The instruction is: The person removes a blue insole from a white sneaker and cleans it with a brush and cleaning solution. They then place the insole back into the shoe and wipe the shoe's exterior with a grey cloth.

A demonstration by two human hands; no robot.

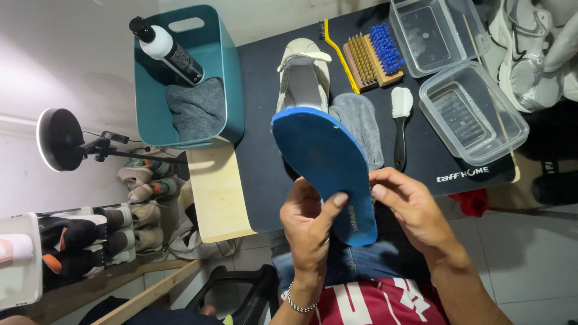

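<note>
Currently my left hand (310,222) grips the blue insole (325,171) at its near end, thumb pressed on the upper face, fingers wrapped behind. My right hand (409,207) pinches the same insole at its right edge, fingertips on the rim. Insole is held up in the air over my lap, tilted, wide end pointing away toward the bench (265,174).

Just beyond the insole's far end: beige shoe (303,72) lying on the black mat (421,159), opening facing me. Grey sock (361,120) lies right beside the shoe, partly hidden by the insole.

Right of the sock: white-headed brush with a black handle (400,126), handle pointing toward me. Farther back: wooden block brush with tan bristles (364,60), blue-bristled brush (385,45) touching it, thin yellow-handled brush (336,51) at its left.

Right side of the mat: two clear plastic tubs, nearer tub (472,111) and farther tub (433,33), edges close together. White sneakers (524,54) sit past them at the bench's right end.

Left of the mat: teal bin (229,72) holding a grey cloth (195,108) and a white bottle with a black cap (165,48), bottle leaning.

Far left, lower down: round lamp on a stand (59,139), shoe rack (108,229) with several pairs.
</note>
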